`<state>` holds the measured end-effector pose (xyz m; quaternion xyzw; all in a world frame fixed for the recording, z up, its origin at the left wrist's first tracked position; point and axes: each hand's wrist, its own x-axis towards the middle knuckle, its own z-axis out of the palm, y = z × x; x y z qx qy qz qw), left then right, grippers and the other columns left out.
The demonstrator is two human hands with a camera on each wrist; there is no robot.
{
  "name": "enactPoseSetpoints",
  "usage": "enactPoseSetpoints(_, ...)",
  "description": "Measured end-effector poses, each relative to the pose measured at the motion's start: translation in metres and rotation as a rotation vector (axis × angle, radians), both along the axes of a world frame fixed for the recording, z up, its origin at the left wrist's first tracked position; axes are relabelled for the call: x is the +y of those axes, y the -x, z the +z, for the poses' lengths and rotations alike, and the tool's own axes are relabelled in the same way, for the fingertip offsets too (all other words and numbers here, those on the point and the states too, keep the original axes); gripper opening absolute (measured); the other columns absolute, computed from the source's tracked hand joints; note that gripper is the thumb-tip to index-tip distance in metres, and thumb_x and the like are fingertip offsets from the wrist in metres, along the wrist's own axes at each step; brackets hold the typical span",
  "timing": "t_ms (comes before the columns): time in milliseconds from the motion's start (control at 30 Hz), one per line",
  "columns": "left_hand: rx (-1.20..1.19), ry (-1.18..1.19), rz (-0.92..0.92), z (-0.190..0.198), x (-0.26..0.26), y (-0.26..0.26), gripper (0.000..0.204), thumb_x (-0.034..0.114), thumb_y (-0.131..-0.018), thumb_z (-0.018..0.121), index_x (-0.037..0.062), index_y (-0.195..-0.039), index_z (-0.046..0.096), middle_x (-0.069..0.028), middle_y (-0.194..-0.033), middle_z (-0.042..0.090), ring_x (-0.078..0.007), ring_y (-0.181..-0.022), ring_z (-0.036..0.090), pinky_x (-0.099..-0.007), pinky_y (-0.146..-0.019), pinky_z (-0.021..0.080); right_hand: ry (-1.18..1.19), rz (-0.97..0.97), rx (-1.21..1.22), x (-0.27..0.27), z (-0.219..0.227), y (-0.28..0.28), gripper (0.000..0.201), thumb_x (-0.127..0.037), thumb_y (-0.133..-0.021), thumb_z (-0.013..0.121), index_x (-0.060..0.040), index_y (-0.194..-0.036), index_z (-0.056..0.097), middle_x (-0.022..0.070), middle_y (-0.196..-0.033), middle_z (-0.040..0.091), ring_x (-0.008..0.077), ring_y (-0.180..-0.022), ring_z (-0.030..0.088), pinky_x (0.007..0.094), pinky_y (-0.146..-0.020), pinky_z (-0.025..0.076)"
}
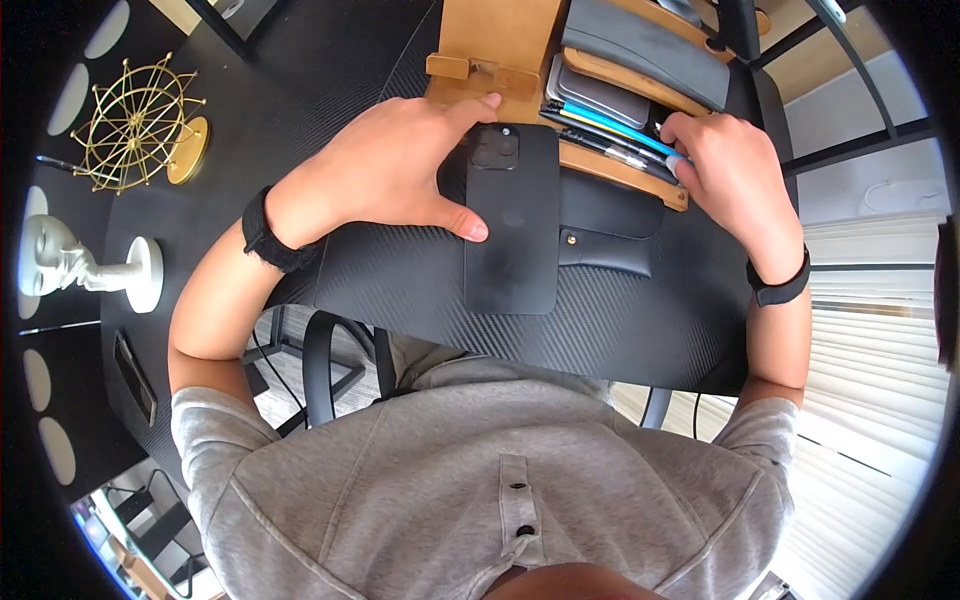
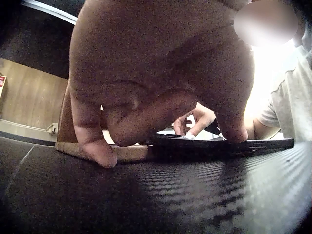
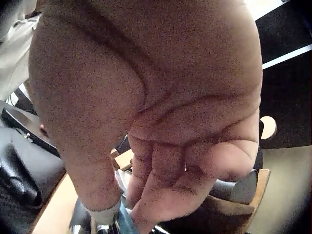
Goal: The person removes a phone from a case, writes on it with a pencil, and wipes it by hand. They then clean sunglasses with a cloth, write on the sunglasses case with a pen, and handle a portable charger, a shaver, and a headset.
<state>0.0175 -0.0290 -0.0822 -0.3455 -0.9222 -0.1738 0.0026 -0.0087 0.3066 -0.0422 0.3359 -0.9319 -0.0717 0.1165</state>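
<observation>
My left hand [image 1: 385, 165] spreads over the left side of a black phone [image 1: 512, 240], which lies back up with its camera block at the top. The thumb touches the phone's edge, and a fingertip reaches the base of a brown wooden stand [image 1: 500, 30]. In the left wrist view, curved fingers [image 2: 105, 153] rest by the wooden base. My right hand [image 1: 735, 170] pinches the near end of a slim blue pen [image 1: 610, 122] between thumb and forefinger. That pen lies in a slot of a wooden organizer [image 1: 625, 175], beside several black pens.
Behind the pens, a grey case [image 1: 645, 55] and a dark rounded slab [image 1: 605, 92] stand in the organizer. A black leather pouch [image 1: 610, 250] lies right of the phone. Far left are a gold wheel ornament [image 1: 135, 125] and a white figurine [image 1: 85, 260].
</observation>
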Motion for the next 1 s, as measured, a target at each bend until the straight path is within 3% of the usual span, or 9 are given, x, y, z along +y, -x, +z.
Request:
enactPoseSetpoints(100, -0.017, 0.017, 0.01, 0.0, 0.0, 0.0, 0.107, 0.051, -0.061, 0.094, 0.0004, -0.144, 0.048, -0.0232, -0.115, 0.071, -0.0431, -0.097, 0.07, -0.0471, -0.086, 0.054, -0.032, 0.002, -0.001, -0.003, -0.001, 0.0, 0.011, -0.008, -0.077, 0.073, -0.0052, -0.086, 0.068, 0.0176, -0.074, 0.069, 0.0374, -0.075, 0.071, 0.0469, -0.067, 0.058)
enactPoseSetpoints(133, -0.04, 0.024, 0.018, 0.001, 0.001, -0.002, 0.106, 0.052, -0.061, 0.093, 0.0005, -0.143, 0.048, -0.0223, -0.119, 0.07, -0.043, -0.097, 0.07, -0.0474, -0.086, 0.054, -0.048, -0.046, -0.035, 0.0, -0.002, 0.001, 0.016, -0.005, -0.077, 0.076, -0.0073, -0.09, 0.066, 0.0148, -0.077, 0.068, 0.0374, -0.078, 0.068, 0.0471, -0.069, 0.054)
enactPoseSetpoints(267, -0.096, 0.08, 0.058, 0.006, 0.003, -0.002, 0.103, 0.054, -0.063, 0.092, 0.001, -0.139, 0.049, -0.0183, -0.134, 0.066, -0.0426, -0.098, 0.069, -0.0484, -0.087, 0.054, -0.021, 0.008, 0.007, 0.003, -0.003, 0.006, 0.007, -0.008, -0.078, 0.071, -0.0053, -0.083, 0.067, 0.0174, -0.072, 0.068, 0.0378, -0.074, 0.071, 0.047, -0.066, 0.057)
enactPoseSetpoints(433, -0.071, 0.066, 0.064, 0.001, 0.002, -0.002, 0.102, 0.054, -0.063, 0.091, 0.0007, -0.139, 0.049, -0.0189, -0.131, 0.067, -0.0415, -0.102, 0.069, -0.048, -0.088, 0.054, -0.011, -0.003, -0.018, 0.003, -0.009, 0.01, 0.01, -0.004, -0.078, 0.071, -0.0065, -0.083, 0.063, 0.0131, -0.077, 0.068, 0.0367, -0.076, 0.068, 0.0462, -0.066, 0.053)
enactPoseSetpoints(567, -0.158, 0.126, 0.109, 0.012, 0.007, -0.004, 0.103, 0.054, -0.063, 0.091, -0.0002, -0.14, 0.049, -0.0192, -0.132, 0.067, -0.0407, -0.106, 0.069, -0.0473, -0.092, 0.054, -0.023, -0.017, -0.006, 0.0, -0.007, 0.007, 0.009, -0.005, -0.078, 0.072, -0.007, -0.082, 0.064, 0.0121, -0.076, 0.068, 0.0357, -0.076, 0.068, 0.0448, -0.065, 0.053)
enactPoseSetpoints(867, -0.08, 0.068, 0.069, 0.005, 0.005, -0.003, 0.101, 0.053, -0.068, 0.09, -0.0018, -0.142, 0.048, -0.0199, -0.139, 0.063, -0.0404, -0.109, 0.069, -0.0467, -0.094, 0.054, -0.003, 0.004, 0.003, -0.001, -0.008, 0.004, 0.008, -0.004, -0.078, 0.071, -0.0071, -0.083, 0.066, 0.0111, -0.077, 0.067, 0.0349, -0.077, 0.068, 0.0446, -0.065, 0.053)
enactPoseSetpoints(1000, -0.043, 0.02, 0.05, 0.004, 0.004, -0.002, 0.1, 0.052, -0.069, 0.09, -0.0017, -0.142, 0.048, -0.0218, -0.125, 0.069, -0.0406, -0.106, 0.07, -0.0463, -0.093, 0.055, 0.053, 0.093, 0.014, 0.0, -0.001, -0.001, 0.004, -0.007, -0.081, 0.068, -0.0088, -0.083, 0.071, 0.0125, -0.078, 0.069, 0.0342, -0.075, 0.071, 0.0431, -0.065, 0.057)
